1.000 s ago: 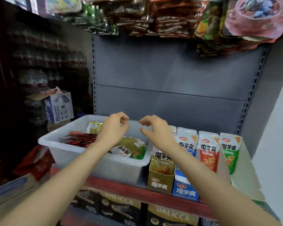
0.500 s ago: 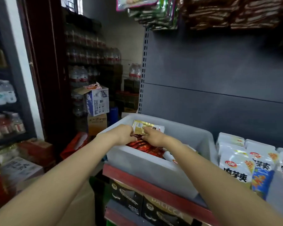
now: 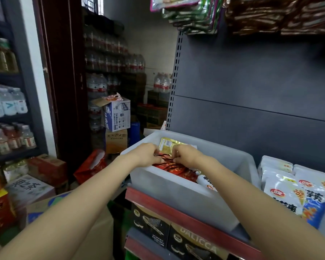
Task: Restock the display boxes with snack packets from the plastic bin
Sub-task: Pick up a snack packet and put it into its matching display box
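A translucent white plastic bin [image 3: 176,192] stands on the red-edged shelf [image 3: 180,207]. Inside lie red snack packets [image 3: 178,170], a gold packet [image 3: 167,147] against the far wall and a white packet [image 3: 207,182]. My left hand [image 3: 148,154] and my right hand [image 3: 186,154] are both down in the bin's left end, fingers curled and pinching the top of the red packets between them. To the right stand display boxes [image 3: 289,186] filled with white, blue-printed packets.
Above, hanging snack bags [image 3: 233,15] crowd the top of the grey shelf back panel [image 3: 251,81]. Black Dalicca boxes [image 3: 186,239] sit on the shelf below. Left of the shelf, cartons [image 3: 116,117], bottled water and a red bag [image 3: 91,166] crowd the floor.
The view has swung left, away from the display boxes. Both hands have dropped from above the bin into its left end and taken hold of the red packets.
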Motion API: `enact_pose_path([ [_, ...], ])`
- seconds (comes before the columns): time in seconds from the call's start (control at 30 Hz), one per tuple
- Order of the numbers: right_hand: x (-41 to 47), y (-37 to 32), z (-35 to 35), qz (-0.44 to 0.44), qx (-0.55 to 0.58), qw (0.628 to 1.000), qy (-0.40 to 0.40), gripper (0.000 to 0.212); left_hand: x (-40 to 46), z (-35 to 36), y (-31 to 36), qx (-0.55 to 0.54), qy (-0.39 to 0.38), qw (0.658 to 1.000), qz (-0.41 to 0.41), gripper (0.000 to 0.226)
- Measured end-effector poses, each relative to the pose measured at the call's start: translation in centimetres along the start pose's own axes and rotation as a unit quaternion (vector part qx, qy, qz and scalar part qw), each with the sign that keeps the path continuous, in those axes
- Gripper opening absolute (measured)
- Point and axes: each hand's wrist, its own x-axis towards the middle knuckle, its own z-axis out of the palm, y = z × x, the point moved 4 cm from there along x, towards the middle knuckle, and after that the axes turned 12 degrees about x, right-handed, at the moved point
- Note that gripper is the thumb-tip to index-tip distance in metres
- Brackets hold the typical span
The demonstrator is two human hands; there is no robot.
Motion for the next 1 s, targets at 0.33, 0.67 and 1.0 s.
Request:
enact_pose_path([
  [0.33, -3.3, 0.9, -4.3, -0.026, 0.071, 0.981, 0.176, 0.020, -1.9, -1.8, 0.6, -0.112, 0.140, 0.984, 0.011, 0.048],
  [0.67, -10.1, 3.2, -6.7, -0.001, 0.132, 0.946, 0.297, 0.028, -6.1, -3.9, 7.1, -0.163, 0.345, 0.913, 0.142, 0.012],
  [1.0, -16.8, 7.6, -8.5, -0.038, 0.683, 0.701, 0.201, 0.048, -5.9, -2.3, 16.3, 0.045, 0.381, 0.864, 0.325, 0.036],
])
